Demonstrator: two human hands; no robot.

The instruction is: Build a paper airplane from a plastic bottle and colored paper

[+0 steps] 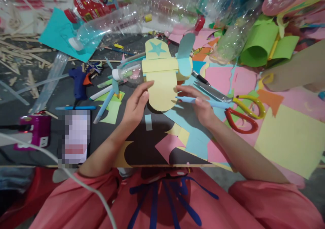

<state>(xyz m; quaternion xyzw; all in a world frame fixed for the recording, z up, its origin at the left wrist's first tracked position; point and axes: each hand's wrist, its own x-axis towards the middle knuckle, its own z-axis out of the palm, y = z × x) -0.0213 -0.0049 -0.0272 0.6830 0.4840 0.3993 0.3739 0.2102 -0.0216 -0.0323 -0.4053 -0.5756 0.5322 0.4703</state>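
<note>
From my end, the yellow card wing [162, 90] lies mid-table across a clear plastic bottle, between both hands. Left hand [135, 104]: fingers curled, forefinger at the card's left edge, thumb close below; I cannot tell whether this grip pinches or merely steadies. Right hand [204, 109]: grip closed around a light-blue pen-like tool [215, 104], its thin end at the card's right edge; contact unclear.

Handling, my judgement: brace the wing lightly with the left fingertips, because pressing hard could bow the card or roll the bottle [132, 71]. Keep the tool low and its strokes short. The scissors [218, 93] lie just beside the right hand; mind the blades.

Materials: wing matte, round-ended, a folded-looking band across it, a blue paper star [156, 48] on the far end. Bottle thin, glossy, white-capped, with slim blue paper blades [104, 107] at the cap. Blue rounded paper fin [186, 44] opposite. Dark table [139, 154] strewn with paper offcuts.
</note>
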